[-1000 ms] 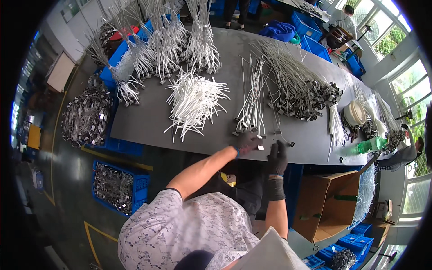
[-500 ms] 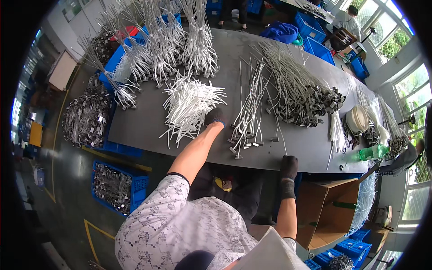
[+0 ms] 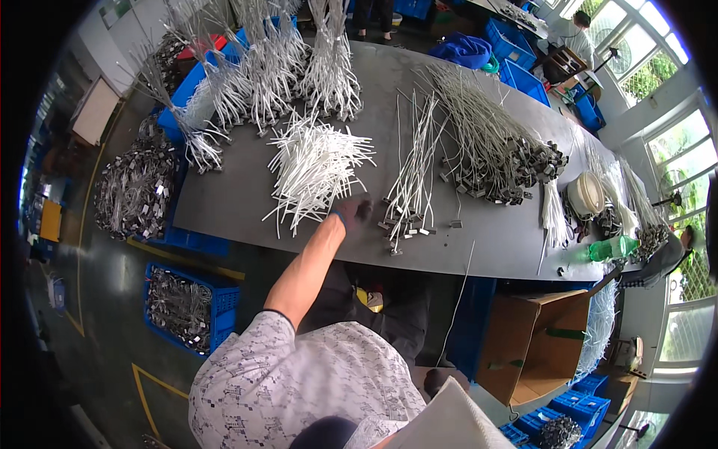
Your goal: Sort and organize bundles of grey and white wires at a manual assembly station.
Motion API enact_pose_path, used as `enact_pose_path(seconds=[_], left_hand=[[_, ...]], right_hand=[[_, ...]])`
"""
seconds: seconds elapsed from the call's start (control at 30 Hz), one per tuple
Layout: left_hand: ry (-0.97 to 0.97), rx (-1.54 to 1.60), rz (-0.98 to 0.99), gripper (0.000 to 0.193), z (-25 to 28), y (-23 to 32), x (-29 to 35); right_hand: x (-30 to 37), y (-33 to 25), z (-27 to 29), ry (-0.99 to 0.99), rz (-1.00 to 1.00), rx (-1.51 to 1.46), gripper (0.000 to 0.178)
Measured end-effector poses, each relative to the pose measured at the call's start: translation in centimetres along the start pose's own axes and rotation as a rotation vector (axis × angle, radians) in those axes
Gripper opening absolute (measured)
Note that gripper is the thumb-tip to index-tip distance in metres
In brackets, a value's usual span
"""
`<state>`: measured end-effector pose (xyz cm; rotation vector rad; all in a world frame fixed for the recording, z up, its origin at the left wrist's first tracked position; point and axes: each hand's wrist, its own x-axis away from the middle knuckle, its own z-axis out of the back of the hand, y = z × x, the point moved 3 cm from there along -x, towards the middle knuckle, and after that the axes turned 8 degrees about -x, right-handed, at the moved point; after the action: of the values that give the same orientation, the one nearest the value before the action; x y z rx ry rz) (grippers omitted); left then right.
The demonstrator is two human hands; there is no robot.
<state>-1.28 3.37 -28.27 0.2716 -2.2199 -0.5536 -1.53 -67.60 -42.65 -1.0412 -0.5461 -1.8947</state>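
My left hand [image 3: 353, 209], in a dark glove, is at the near right edge of a heap of short white tubes [image 3: 310, 168]. Its fingers look curled, and whatever they may hold is hidden. Low by my lap, my gloved right hand [image 3: 446, 379] is closed on the lower end of a thin wire [image 3: 458, 299], which rises past the table's front edge. Right of my left hand lies a loose bunch of white-sleeved wires [image 3: 411, 176] with small metal-and-white end pieces. A single end piece [image 3: 456, 224] lies apart from it.
A large bundle of wires with dark clips [image 3: 508, 165] covers the grey table's [image 3: 299, 251] right middle. Tied wire bunches [image 3: 325, 71] stand at the far left. A green bottle [image 3: 612, 250] and white tub [image 3: 585, 194] are at right. Below are a cardboard box [image 3: 516, 337] and blue crate [image 3: 224, 318].
My right hand has drawn back and down from the table edge, pulling the wire along. My left hand has shifted slightly left and nearer, beside the tube heap.
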Motion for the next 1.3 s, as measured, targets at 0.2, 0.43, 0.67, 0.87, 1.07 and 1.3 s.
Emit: enact_pose_path(seconds=[0.2,0.43,0.67,0.87,1.07,1.3], left_hand=[[-0.294,-0.009,-0.095,0.008,-9.0,-3.3,8.8],[-0.002,0.038,-0.518,0.009,-15.9,-0.2,10.0],[0.173,-0.347,-0.890,0.010,-14.1,2.7,12.1],[-0.125,-0.678,-0.685,0.024,-13.3,-1.0,9.7],[0.031,-1.054,-0.899,0.028,-15.0,-4.5,12.7],[-0.153,-1.026,-0.831,0.027,-13.9,-8.2,15.2]], right_hand=[[7.7,-9.4,22.5,0.697,-0.150,-0.794,0.026],[2.0,-7.1,29.3,0.705,-0.133,-0.452,0.024],[1.7,-5.9,25.5,0.556,-0.134,-0.454,0.022],[0.8,-5.2,24.2,0.559,-0.103,-0.491,0.024],[2.4,-11.6,40.5,0.957,0.397,-1.248,0.040],[0.2,-13.1,49.0,1.362,0.525,-1.049,0.052]])
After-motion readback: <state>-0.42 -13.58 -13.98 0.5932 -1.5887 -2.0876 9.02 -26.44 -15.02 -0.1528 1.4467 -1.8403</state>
